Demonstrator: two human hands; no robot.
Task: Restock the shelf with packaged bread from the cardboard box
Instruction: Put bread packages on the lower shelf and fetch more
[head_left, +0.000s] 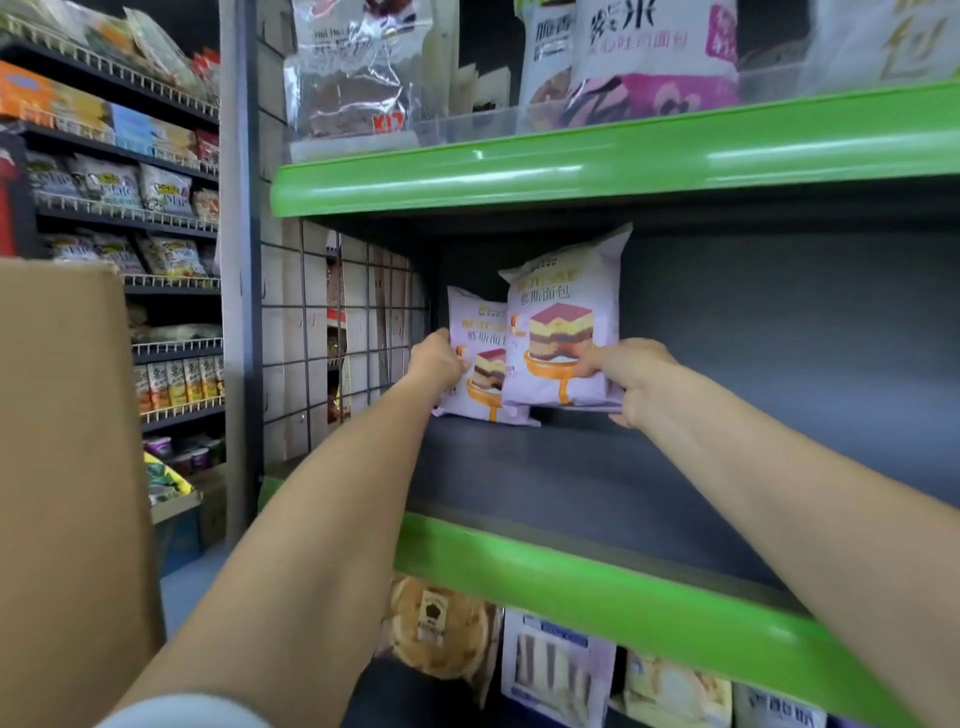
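Closest to you, at the left edge of the view, a tan cardboard box (67, 467) fills the lower left, cut off so its contents stay hidden. Both your bare forearms reach up and forward over the green front lip of the middle shelf (597, 577) onto its dark deck. Your right hand (631, 376) pinches the lower right corner of the front bread package (566, 332), thumb on its face and fingers curled beneath, holding it upright and slightly tilted near the back left corner of the shelf. Your left hand (436, 361) is curled against the left edge of the rear bread package (480, 358), gripping it; the fingertips are hidden behind the wrapper. That rear pack stands on the deck, partly covered by the front one. Both are lilac wrappers showing a layered cake slice on an orange stand, with Chinese characters ending in 面包; the yellow headline above is too blurred to read. Under the shelf, a round bun pack (441, 629) and other packets are cropped by the lip. Above, the upper shelf (597, 166) carries a clear bag (358, 78) with red "KI" lettering and a pink-and-white packet (654, 62) reading 紫米. Far left, wire racks of snacks (130, 197) are too small to read.
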